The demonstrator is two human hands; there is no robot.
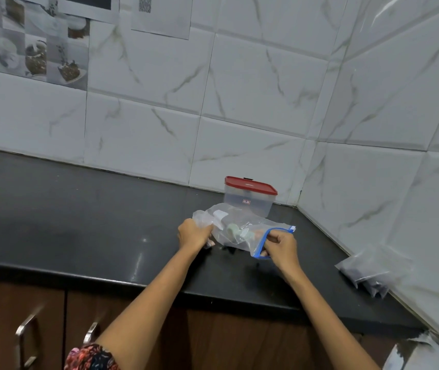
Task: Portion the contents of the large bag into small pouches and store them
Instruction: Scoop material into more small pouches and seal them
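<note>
Both forearms reach in from 6 o'clock. Left hand [194,234] grips the bunched end of the clear zip bag [235,231]; right hand [279,245] pinches its blue zipper edge [262,243] with curled fingers. Bag lies on the black countertop [79,222], holding pale items that cannot be identified. Red-lidded clear container [249,196] stands touching it at 12 o'clock. Filled dark pouches [370,273] lean on the marbled wall tiles [266,102] at 3 o'clock. Brown cabinet doors [12,329] sit below.

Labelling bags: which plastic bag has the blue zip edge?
The clear bag both hands hold mid-counter, before the red-lidded container. The dark-filled pouches by the right wall show no blue edge.
</note>
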